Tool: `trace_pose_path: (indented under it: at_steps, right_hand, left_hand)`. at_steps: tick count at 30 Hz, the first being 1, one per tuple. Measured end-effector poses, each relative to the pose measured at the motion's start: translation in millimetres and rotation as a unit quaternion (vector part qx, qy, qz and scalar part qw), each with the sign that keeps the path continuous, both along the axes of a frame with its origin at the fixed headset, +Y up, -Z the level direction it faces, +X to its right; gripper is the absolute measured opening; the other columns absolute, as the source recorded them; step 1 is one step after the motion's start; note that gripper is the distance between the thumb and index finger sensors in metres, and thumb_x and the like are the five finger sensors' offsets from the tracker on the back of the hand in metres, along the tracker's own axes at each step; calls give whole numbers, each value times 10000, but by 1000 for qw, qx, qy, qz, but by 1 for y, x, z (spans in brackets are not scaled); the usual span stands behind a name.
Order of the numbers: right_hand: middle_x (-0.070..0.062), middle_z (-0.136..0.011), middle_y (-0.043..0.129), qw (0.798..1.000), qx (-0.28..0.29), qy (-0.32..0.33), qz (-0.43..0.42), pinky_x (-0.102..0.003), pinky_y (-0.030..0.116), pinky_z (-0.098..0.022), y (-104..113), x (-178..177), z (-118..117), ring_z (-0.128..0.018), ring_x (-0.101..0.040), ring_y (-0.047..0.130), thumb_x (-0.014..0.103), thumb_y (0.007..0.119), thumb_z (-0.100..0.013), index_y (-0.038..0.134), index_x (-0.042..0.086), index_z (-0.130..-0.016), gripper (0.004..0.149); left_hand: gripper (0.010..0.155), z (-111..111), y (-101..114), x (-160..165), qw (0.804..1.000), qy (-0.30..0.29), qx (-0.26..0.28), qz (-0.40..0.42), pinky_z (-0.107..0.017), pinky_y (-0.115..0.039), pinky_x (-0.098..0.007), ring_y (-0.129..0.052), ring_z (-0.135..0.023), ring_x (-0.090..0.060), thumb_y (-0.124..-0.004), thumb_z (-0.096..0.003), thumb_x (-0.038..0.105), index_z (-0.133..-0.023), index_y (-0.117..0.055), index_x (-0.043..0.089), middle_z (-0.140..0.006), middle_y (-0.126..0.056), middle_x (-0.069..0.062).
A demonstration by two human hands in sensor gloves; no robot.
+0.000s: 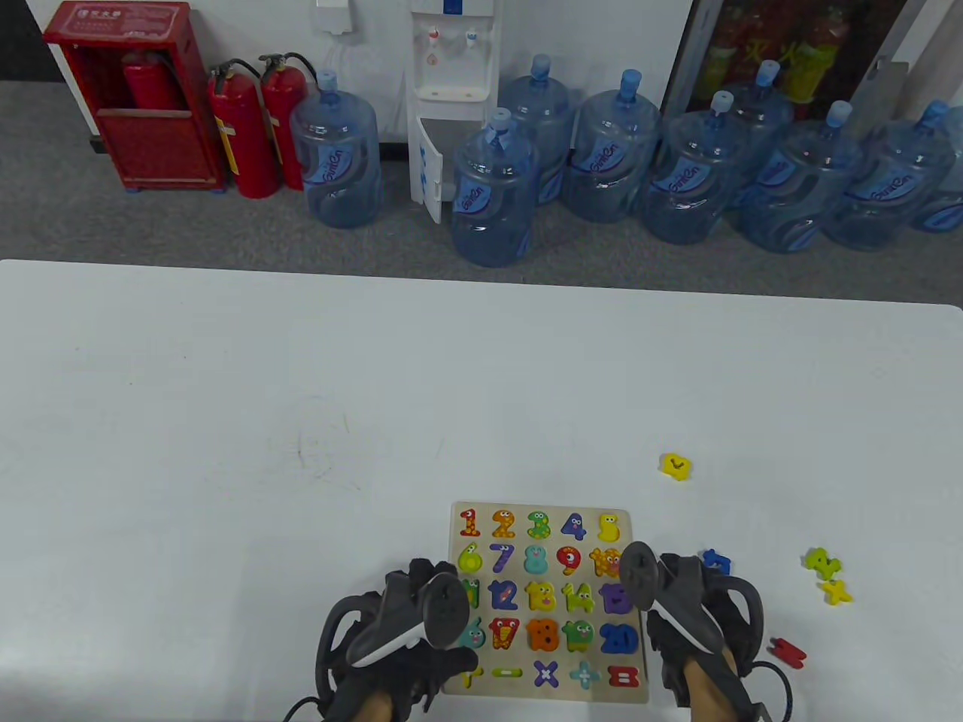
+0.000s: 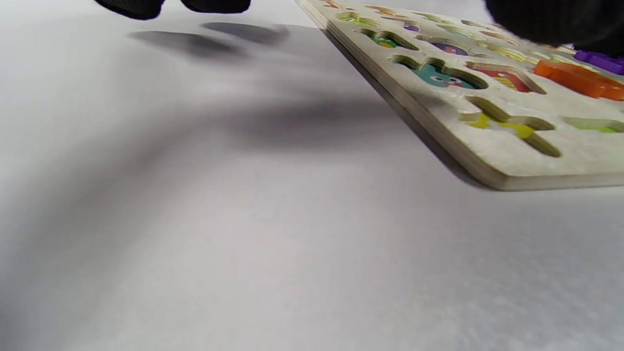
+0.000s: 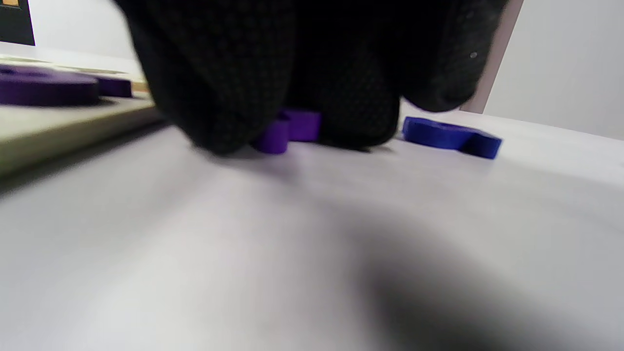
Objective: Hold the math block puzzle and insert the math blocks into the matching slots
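The wooden puzzle board [image 1: 636,681] lies at the table's near edge, with most number and sign slots filled. My left hand [image 1: 421,585] lies over the board's lower left part. In the left wrist view one finger [image 2: 551,19] hangs over the board [image 2: 492,168], while the other fingers [image 2: 170,4] hover above the table beside it. My right hand [image 1: 681,573] is just right of the board. In the right wrist view its fingers [image 3: 219,97] pinch a purple block [image 3: 292,129] that rests on the table. A blue block [image 3: 451,135] lies right beside it.
Loose blocks lie right of the board: a yellow one [image 1: 675,465] farther back, the blue one [image 1: 716,560], a green one [image 1: 821,560], a yellow cross [image 1: 836,592] and a red one [image 1: 788,652]. Water bottles and fire extinguishers stand on the floor beyond the table.
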State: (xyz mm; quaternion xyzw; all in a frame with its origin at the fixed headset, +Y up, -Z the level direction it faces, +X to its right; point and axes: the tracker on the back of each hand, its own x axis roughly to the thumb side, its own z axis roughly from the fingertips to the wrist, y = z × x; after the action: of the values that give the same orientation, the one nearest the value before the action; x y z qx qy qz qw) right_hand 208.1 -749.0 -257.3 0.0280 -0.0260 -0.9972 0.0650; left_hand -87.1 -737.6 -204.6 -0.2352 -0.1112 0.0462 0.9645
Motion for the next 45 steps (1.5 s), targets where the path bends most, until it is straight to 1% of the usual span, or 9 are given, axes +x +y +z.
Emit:
trace_pose_path:
  at_steps: [4, 8, 12, 17, 19, 25, 31, 38, 45]
  right_hand:
    - [-49, -835, 820, 1000, -9, 0, -6, -426, 767, -554, 0, 1, 1, -662, -224, 901, 224, 881, -243, 796, 265, -812, 576]
    - [6, -822, 831, 999, -7, -43, 15, -433, 771, -558, 1, 7, 0, -675, -210, 908, 334, 865, -225, 768, 275, -840, 626]
    - [-8, -773, 859, 1000, -1, -21, 2, -420, 785, -537, 1, 6, 1, -614, -203, 935, 303, 883, -227, 807, 252, -804, 585]
    - [11, -782, 862, 1000, 4, 1, -2, -427, 771, -557, 5, 1, 4, -633, -196, 926, 292, 888, -224, 804, 261, -807, 589]
    - [20, -786, 861, 1000, 14, 19, -14, -428, 765, -568, 10, -3, 7, -639, -192, 925, 284, 888, -225, 803, 270, -806, 588]
    - [27, -799, 854, 988, 23, 132, -80, -433, 746, -593, 25, -28, 21, -657, -193, 916, 259, 890, -231, 801, 277, -808, 584]
    - [31, -798, 859, 975, 31, 211, -63, -432, 751, -596, 35, -58, 39, -654, -188, 924, 256, 890, -230, 802, 278, -808, 585]
    - [24, -779, 881, 951, -29, 297, -77, -429, 769, -577, 36, -94, 59, -628, -186, 944, 270, 898, -220, 821, 273, -795, 580]
    - [7, -761, 894, 944, -72, 316, -57, -433, 776, -563, 27, -107, 64, -607, -192, 954, 286, 907, -215, 836, 258, -784, 574]
  left_hand:
    - [961, 0, 0, 0, 1000, -1, -1, 0, -717, -513, -695, -393, -1057, -479, -705, -326, 633, -1067, -250, 221, -1115, -236, -108]
    - [961, 0, -1, 0, 1000, -2, -1, 0, -718, -513, -695, -394, -1057, -477, -703, -326, 634, -1066, -249, 222, -1115, -234, -107]
    - [962, 0, -1, 0, 1000, -2, -1, 1, -717, -513, -696, -395, -1057, -478, -704, -326, 634, -1067, -250, 220, -1115, -235, -107]
    - [960, 0, -1, 0, 1000, -3, 0, 1, -716, -514, -695, -396, -1056, -478, -704, -327, 633, -1066, -251, 221, -1114, -237, -108]
    - [961, 0, -1, 0, 1000, -4, 1, 1, -717, -513, -695, -396, -1056, -478, -704, -326, 634, -1066, -251, 221, -1115, -235, -109]
    - [960, 0, -1, 0, 1000, -5, 2, 3, -717, -513, -695, -396, -1056, -478, -704, -327, 633, -1066, -251, 220, -1114, -236, -108]
    - [960, 1, -1, 0, 1000, -4, 1, 2, -717, -515, -694, -397, -1056, -478, -704, -326, 633, -1066, -252, 221, -1114, -238, -108]
    - [960, 1, -1, 1, 1000, -6, 2, 1, -717, -514, -694, -399, -1056, -478, -704, -327, 634, -1066, -251, 220, -1114, -237, -108]
    - [960, 1, -1, 1, 1000, -6, 2, 1, -716, -515, -694, -401, -1055, -478, -704, -327, 633, -1066, -252, 219, -1114, -237, -108]
